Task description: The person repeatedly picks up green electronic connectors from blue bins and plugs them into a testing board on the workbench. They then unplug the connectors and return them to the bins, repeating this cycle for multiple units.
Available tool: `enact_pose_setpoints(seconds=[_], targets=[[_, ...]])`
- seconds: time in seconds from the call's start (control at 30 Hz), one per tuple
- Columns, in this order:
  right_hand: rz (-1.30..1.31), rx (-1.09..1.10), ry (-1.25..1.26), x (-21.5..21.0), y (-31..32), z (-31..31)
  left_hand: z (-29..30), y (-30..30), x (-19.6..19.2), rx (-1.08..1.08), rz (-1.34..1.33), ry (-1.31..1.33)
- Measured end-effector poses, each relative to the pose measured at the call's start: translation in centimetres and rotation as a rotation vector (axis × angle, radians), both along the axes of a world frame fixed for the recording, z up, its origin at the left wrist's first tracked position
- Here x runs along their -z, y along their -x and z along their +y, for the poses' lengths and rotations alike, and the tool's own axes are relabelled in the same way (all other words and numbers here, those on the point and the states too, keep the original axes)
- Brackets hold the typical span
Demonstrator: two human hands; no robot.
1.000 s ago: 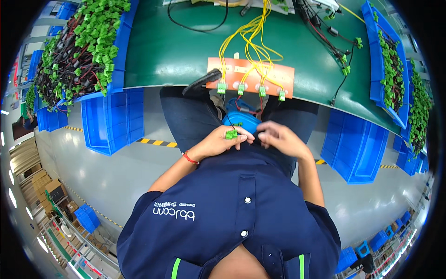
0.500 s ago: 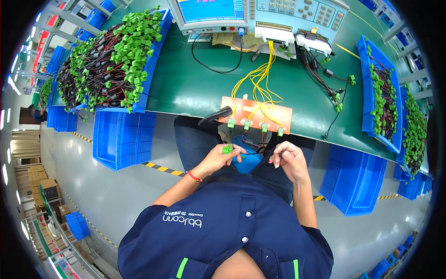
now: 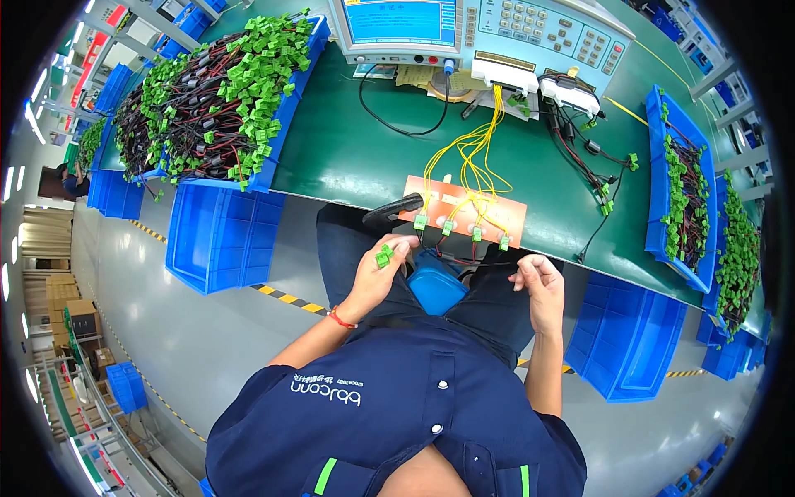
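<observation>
My left hand [image 3: 378, 277] pinches a green terminal connector [image 3: 383, 256] between thumb and fingers, left of the orange board. My right hand [image 3: 543, 300] is closed at the fingertips, near the board's right end, where a thin black cable [image 3: 489, 263] runs to it. In front of me, an orange test board [image 3: 465, 210] lies at the table's near edge. Several green connectors [image 3: 448, 227] sit in a row along its front side, with red and black wires hanging below. Yellow wires [image 3: 464, 157] lead from the board up to the tester. A black handle [image 3: 392, 214] sticks out at its left end.
A pale blue tester [image 3: 546, 33] with a lit screen [image 3: 401, 23] stands at the back. Blue bins heaped with green-ended cables flank me, left bin [image 3: 290, 99] and right bin [image 3: 654, 190]. Loose cables [image 3: 592, 178] lie on the green table [image 3: 331, 153]. Blue crates [image 3: 207, 273] stand below.
My left hand has moved slightly up and left with the green connector, and my right hand has moved right, widening the gap between them. The tester's screen shows a different display. The whole view has shifted slightly.
</observation>
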State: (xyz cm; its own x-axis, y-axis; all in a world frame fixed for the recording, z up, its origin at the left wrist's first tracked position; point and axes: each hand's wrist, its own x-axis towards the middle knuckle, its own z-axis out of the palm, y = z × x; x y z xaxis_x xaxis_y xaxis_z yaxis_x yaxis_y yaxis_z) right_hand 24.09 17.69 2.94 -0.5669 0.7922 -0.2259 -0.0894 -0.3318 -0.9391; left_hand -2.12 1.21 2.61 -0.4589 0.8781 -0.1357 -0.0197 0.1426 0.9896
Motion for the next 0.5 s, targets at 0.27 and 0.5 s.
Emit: enact_pose_setpoints(seconds=[0.27, 0.5], targets=[[-0.025, -0.21, -0.049, -0.5, 4.2, -2.8, 3.4, -1.8, -1.5, 0.009, -0.502, -0.065], [0.122, -0.162, 0.206, -0.1, 7.0, -4.0, 3.2, -2.7, -1.9, 0.084, -0.789, 0.045]])
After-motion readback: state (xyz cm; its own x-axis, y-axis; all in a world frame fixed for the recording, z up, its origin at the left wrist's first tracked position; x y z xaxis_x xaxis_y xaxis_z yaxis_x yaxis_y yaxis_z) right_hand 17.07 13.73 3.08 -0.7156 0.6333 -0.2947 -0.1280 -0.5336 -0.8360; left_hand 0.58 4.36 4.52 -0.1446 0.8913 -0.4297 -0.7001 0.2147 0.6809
